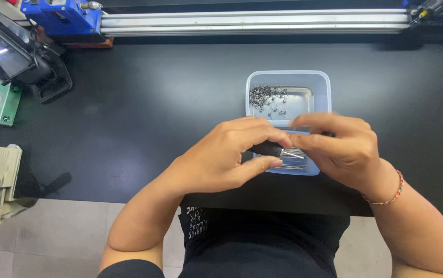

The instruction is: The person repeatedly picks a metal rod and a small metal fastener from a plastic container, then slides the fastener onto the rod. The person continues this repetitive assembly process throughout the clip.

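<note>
Tool: a small tool with a black handle [266, 149] and a thin metal tip, held level just above the near end of the tub.
Left hand: the left hand [226, 154] is wrapped around the black handle, thumb underneath and fingers curled over it.
Right hand: the right hand [337, 146] meets the tool's tip, fingertips pinched together; it may be pinching a fine pin there, but the blur hides it.
Step in hand: seemingly fitting or pulling a thin metal piece at the tip; a steady, fine pinch looks called for, both hands kept close.
Tub: a clear plastic tub [288, 77], rectangular with rounded corners, sits on the tabletop just beyond the hands.
Contents: a tangle of small grey metal pins [267, 96] in its far left corner, and straight thin pins lying side by side at the near end.
Tabletop: matte black tabletop [144, 118], smooth.
Surroundings: a long metal rail [252, 21] with a blue block [62, 15] runs along the far edge.
</note>
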